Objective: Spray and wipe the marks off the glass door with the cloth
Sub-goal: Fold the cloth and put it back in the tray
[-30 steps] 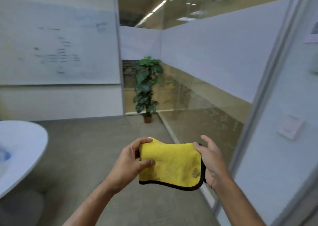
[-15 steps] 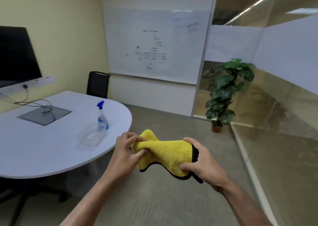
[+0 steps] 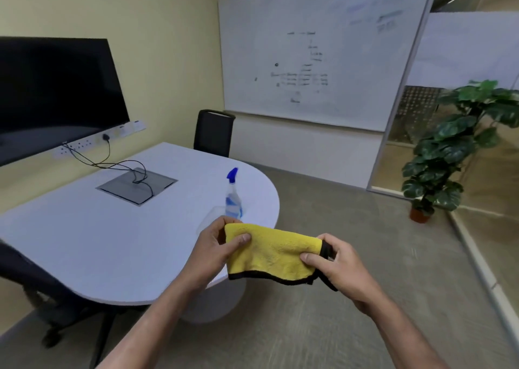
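Yellow cloth [image 3: 273,253] pinched taut between left hand [image 3: 214,245] and right hand [image 3: 338,264] (table edge [image 3: 276,200] just behind).

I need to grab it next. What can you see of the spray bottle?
The spray bottle stands upright near the rounded edge of the white table, just beyond the cloth. It has a blue trigger head and a clear plastic body with a blue label. Nothing grips it; its base is hidden behind the left hand.

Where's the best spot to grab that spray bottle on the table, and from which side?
Probably the narrow neck just under the blue trigger head of the spray bottle. It stands upright near the rounded edge of the table, nearest the person, so come from the near side. One hand must first let go of the cloth.
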`<state>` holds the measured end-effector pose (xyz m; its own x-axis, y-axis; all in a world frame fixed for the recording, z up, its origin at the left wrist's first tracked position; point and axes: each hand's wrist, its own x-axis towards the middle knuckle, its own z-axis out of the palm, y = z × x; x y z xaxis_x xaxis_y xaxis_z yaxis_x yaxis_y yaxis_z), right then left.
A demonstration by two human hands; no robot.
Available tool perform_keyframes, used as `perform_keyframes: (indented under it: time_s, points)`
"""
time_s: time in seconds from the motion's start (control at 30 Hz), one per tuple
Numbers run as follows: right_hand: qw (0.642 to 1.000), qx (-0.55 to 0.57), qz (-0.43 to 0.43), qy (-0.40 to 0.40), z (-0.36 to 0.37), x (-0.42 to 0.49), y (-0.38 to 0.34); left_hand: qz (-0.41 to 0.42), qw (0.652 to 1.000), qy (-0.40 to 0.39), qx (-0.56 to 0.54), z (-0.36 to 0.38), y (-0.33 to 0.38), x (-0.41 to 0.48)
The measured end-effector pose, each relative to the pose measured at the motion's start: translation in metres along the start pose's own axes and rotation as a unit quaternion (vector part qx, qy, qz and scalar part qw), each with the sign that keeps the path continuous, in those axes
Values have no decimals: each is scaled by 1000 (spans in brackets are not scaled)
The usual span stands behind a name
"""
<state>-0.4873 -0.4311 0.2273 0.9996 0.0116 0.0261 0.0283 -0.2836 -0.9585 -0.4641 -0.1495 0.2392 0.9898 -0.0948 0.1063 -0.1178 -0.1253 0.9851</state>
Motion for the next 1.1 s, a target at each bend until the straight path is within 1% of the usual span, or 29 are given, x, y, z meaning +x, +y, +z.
perform_keyframes:
  time_s: [0.1, 0.2, 0.3, 0.37, 0.5, 0.63, 0.73, 0.8, 0.93, 1.0, 1.1]
  points:
    - [998, 54, 24, 5, 38, 39, 6, -24, 999, 35, -30, -29, -21, 31]
    - [992, 114, 52, 20, 71, 80, 17, -77, 993, 49, -68, -50, -42, 63]
    - [983, 159, 83, 27, 95, 122, 29, -146, 984, 10, -99, -70, -63, 94]
    - [979, 180, 97, 23, 107, 152, 37, -176, 981, -16, -80, -81, -76, 114]
    - [969, 202, 140, 13, 127, 210, 60, -227, 973, -20, -40, -101, -103, 163]
    - [965, 186, 186, 20, 149, 257, 84, -278, 960, -30, -12, -115, -135, 201]
    - [964, 164, 206, 48, 170, 284, 96, -299, 954, 19, 12, -119, -161, 225]
    - [961, 153, 224, 48, 185, 301, 102, -299, 951, 60, 58, -120, -175, 243]
    - [959, 136, 249, 8, 211, 335, 108, -273, 948, 92, 139, -133, -198, 287]
    - [965, 95, 243, 6, 225, 349, 111, -257, 946, 105, 165, -143, -211, 310]
    - [973, -27, 222, 51, 249, 371, 114, -239, 948, 95, 190, -157, -234, 342]
